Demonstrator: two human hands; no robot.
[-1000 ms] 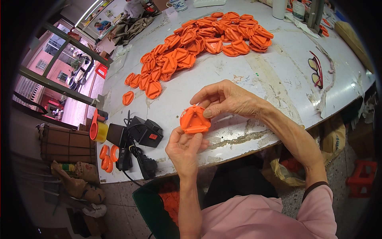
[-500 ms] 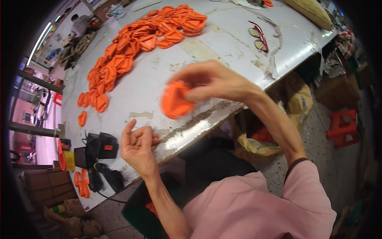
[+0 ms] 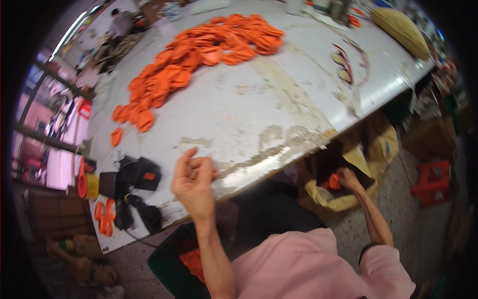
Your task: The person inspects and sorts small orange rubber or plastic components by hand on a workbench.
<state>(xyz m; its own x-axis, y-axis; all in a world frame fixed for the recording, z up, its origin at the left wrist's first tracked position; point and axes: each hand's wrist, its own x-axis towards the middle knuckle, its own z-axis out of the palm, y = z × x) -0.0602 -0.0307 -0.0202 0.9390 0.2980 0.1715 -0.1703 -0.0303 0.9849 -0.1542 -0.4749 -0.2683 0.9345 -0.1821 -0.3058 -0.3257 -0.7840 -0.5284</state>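
My right hand (image 3: pixel 351 180) is low at the mouth of a pale yellow sack (image 3: pixel 328 201) beside the table's front edge. Its bent fingers close on an orange piece (image 3: pixel 334 181), thin and soft-looking; the sack wall hides part of it. Above the table's near edge, my left hand (image 3: pixel 195 177) has its fingers curled and the index finger raised. A small reddish bit shows at its fingertips, too blurred to name. Farther back on the white table (image 3: pixel 239 109), many flat, round orange pieces (image 3: pixel 199 50) lie in a long curved heap.
Black boxy devices with a cable (image 3: pixel 137 174), a yellow container (image 3: pixel 88 185) and orange-handled scissors (image 3: pixel 105 218) occupy the left corner. Glasses (image 3: pixel 342 67) and a tan cushion (image 3: pixel 401 32) lie to the right. A dark green bin (image 3: pixel 167 261) holds orange material; a red stool (image 3: pixel 432 182) stands on the floor.
My right hand has moved from over the table, where it held a round orange piece, down and right to the sack. The left hand keeps its curled pose; the view has shifted.
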